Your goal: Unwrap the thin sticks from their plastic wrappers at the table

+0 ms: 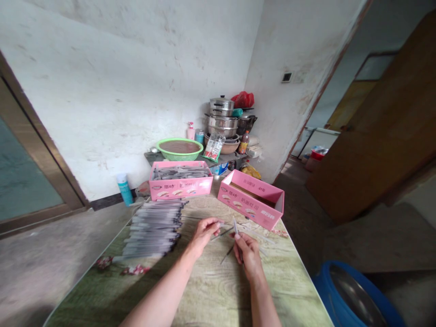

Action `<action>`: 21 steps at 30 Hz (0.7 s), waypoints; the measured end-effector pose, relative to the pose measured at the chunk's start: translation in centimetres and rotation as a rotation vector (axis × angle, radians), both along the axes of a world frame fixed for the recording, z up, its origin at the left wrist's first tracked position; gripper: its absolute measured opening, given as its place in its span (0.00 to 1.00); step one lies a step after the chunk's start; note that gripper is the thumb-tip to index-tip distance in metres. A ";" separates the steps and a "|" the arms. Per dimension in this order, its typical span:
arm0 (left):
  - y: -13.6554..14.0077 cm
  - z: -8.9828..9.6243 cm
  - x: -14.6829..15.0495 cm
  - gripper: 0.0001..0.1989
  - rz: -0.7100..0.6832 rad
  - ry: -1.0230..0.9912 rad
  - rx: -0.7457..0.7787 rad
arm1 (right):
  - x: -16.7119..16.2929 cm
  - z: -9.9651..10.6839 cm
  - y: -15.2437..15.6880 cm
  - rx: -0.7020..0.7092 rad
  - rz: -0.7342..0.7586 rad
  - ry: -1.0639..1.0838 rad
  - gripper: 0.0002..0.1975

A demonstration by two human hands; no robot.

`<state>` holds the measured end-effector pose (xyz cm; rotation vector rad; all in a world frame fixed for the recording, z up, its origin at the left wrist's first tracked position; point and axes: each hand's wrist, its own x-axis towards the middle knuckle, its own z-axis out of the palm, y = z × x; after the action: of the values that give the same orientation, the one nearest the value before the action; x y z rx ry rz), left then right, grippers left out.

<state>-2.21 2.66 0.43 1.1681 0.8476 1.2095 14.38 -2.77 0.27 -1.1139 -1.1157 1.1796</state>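
Just in front of the open pink box (252, 200), the left hand (204, 232) pinches a small pen part while the right hand (248, 252) grips a thin pen refill (235, 225) upright, seemingly mid-assembly; joining them needs careful alignment.

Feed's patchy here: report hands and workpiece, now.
Left hand and right hand each pinching a thin pen part. Pile of pens to the left. Pink boxes beyond, clear of both hands.
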 end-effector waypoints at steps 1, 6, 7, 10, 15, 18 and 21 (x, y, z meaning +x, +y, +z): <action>0.0 0.1 -0.2 0.21 0.009 -0.021 -0.001 | -0.1 -0.1 -0.1 0.001 0.039 -0.049 0.19; 0.6 0.2 -1.2 0.22 0.044 -0.058 -0.002 | -0.3 -0.5 0.0 -0.020 0.112 -0.176 0.19; 0.7 0.1 -1.3 0.22 0.044 -0.052 0.005 | -0.2 -0.5 0.0 -0.018 0.116 -0.188 0.19; 0.8 0.1 -1.5 0.21 0.029 -0.023 0.038 | -0.2 -0.3 -0.1 -0.006 0.135 -0.223 0.19; 0.6 0.6 -1.5 0.19 -0.023 0.012 0.105 | -0.2 0.0 -0.2 0.016 0.186 -0.300 0.19; 0.5 0.7 -1.4 0.19 -0.010 -0.015 0.070 | -0.2 -0.1 -0.1 0.016 0.208 -0.305 0.19; 0.5 0.6 -1.2 0.18 0.017 -0.047 0.026 | -0.3 -0.1 -0.2 0.017 0.214 -0.309 0.19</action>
<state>-3.39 3.14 1.06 1.1511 0.8108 1.2602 14.13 -2.97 0.15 -1.2141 -1.5104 1.1843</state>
